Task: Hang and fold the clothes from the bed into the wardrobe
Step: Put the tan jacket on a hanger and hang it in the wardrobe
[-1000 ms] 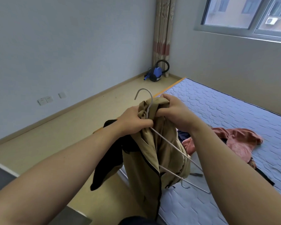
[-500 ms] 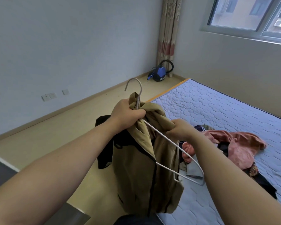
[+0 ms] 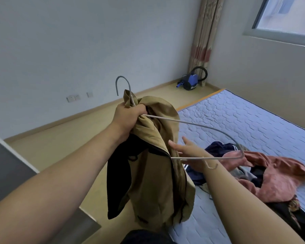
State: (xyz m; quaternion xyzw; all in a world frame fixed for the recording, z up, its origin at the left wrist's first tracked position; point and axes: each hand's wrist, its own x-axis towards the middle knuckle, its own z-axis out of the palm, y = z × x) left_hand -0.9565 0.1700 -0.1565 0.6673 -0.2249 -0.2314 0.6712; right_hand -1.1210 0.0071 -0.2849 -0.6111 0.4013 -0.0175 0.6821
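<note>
Your right hand has let go of the hanger, fingers spread, empty | left hand grips hanger neck plus bunched tan jacket over the bed edge | one hanger arm bare: likely not ready to hang.

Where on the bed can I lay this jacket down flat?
The mattress is bare from its orange edge back to the window wall, beyond the clothes pile. A narrower bare strip lies along the near edge, beside the hanging tan jacket. Crowded at the pile, just past the right hand.
</note>
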